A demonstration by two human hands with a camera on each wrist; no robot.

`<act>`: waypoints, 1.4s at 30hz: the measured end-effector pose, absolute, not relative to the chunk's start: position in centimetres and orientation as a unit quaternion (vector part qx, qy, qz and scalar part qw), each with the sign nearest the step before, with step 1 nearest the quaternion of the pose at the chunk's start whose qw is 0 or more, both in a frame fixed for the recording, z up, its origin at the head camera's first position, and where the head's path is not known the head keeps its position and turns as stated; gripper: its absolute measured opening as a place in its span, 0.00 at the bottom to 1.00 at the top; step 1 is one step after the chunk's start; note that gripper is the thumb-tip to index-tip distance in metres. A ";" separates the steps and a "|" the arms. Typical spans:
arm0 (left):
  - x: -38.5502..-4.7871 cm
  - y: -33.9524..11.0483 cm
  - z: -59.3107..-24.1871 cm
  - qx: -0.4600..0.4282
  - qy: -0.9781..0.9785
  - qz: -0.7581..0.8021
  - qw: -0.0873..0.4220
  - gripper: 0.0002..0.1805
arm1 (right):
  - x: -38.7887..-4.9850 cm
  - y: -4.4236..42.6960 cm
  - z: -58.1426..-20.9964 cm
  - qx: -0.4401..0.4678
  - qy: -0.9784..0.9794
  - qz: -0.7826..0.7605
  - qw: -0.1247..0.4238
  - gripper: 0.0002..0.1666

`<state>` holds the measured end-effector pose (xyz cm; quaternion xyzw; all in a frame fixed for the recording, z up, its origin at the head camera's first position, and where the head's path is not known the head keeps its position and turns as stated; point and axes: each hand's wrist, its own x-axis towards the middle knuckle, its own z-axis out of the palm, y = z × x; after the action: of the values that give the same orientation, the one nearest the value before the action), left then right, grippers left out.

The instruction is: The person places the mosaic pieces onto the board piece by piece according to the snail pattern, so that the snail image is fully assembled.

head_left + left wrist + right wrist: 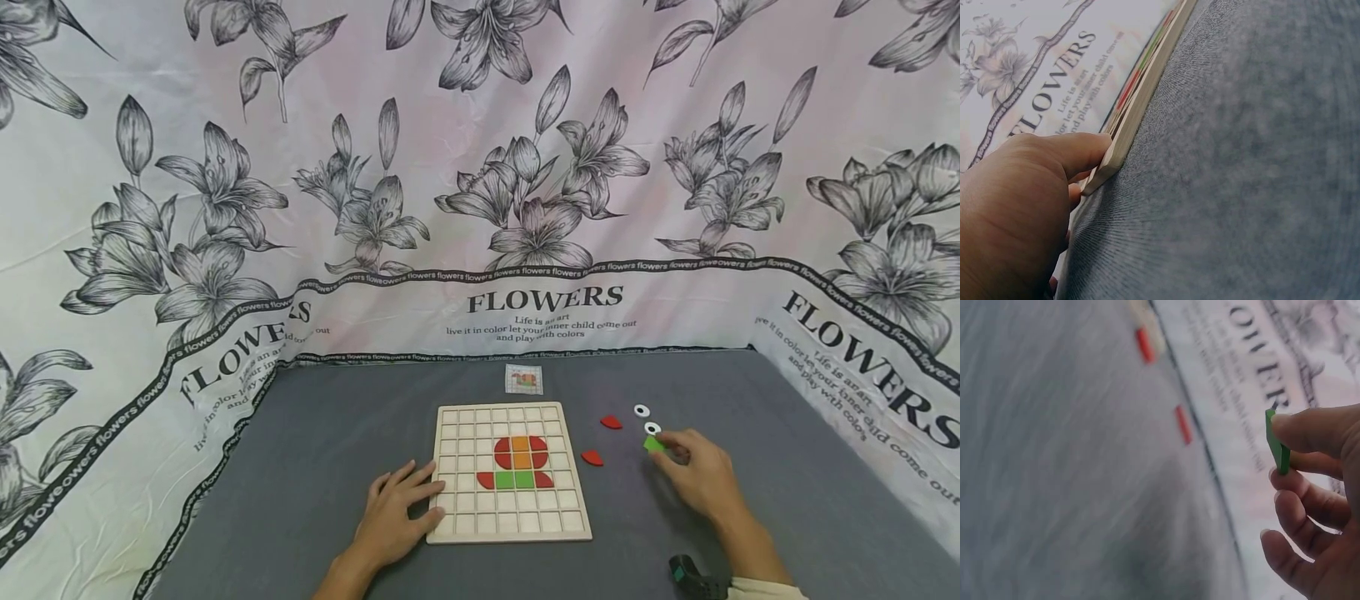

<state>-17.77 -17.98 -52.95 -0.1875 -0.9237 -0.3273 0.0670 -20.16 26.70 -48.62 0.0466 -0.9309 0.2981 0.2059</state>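
My right hand pinches a small green tile between thumb and fingertips, above the table to the right of the board. In the head view the green tile appears just below two white discs with black centres. My left hand rests on the left edge of a wooden grid board, its fingers spread and touching the rim. The left wrist view has the thumb against the board's corner. Set in the grid are orange squares, green squares and several red rounded pieces.
Two loose red rounded pieces lie between the board and my right hand. A small picture card lies behind the board. A black object is by the right forearm. Flower-printed cloth hangs around the grey table.
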 end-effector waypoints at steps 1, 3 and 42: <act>-17.8 -18.0 -52.9 -0.188 -0.923 -0.329 0.068 0.23 | -20.1 26.5 -48.2 0.057 -0.926 0.301 0.219 0.15; -17.8 -18.0 -52.9 -0.188 -0.922 -0.331 0.069 0.23 | -19.9 26.0 -47.1 0.079 -0.916 0.311 0.240 0.15; -17.7 -18.1 -52.8 -0.189 -0.924 -0.327 0.056 0.23 | -21.5 10.9 -43.1 0.340 -0.769 0.466 0.273 0.18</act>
<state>-17.71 -18.11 -52.84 -0.1893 -0.9241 -0.3273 0.0562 -21.48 10.95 -43.10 0.3402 -0.7695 0.4663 0.2734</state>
